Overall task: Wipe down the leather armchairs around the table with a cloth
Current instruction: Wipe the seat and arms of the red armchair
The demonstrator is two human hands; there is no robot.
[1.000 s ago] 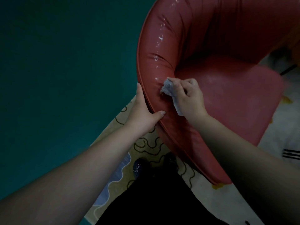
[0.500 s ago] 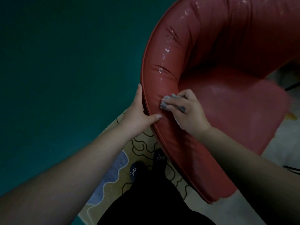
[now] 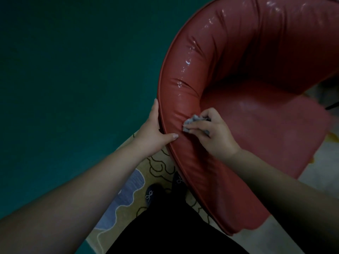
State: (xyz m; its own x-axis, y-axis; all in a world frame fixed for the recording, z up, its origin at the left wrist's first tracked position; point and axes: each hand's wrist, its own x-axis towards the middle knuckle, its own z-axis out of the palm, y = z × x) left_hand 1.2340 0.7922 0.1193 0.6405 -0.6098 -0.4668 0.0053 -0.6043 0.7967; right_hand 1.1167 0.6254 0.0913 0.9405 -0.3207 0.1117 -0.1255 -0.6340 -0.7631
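Note:
A red leather armchair (image 3: 247, 74) with a curved back fills the right half of the view. Wet streaks shine along the inside of its back. My left hand (image 3: 153, 132) grips the padded rim of the chair back from outside, thumb lying over the top edge. My right hand (image 3: 211, 132) holds a small crumpled grey cloth (image 3: 192, 121) and presses it against the inner side of the rim, just right of my left thumb. Most of the cloth is hidden under my fingers.
A dark green wall or floor surface (image 3: 73, 79) covers the left side. Under the chair lies a beige rug (image 3: 157, 167) with black squiggles and a blue patch. My dark shoes (image 3: 153, 196) and black trousers stand close to the chair's side.
My right hand has slid the cloth down along the inner rim toward me. My left hand keeps its grip on the rim. The view has shifted slightly.

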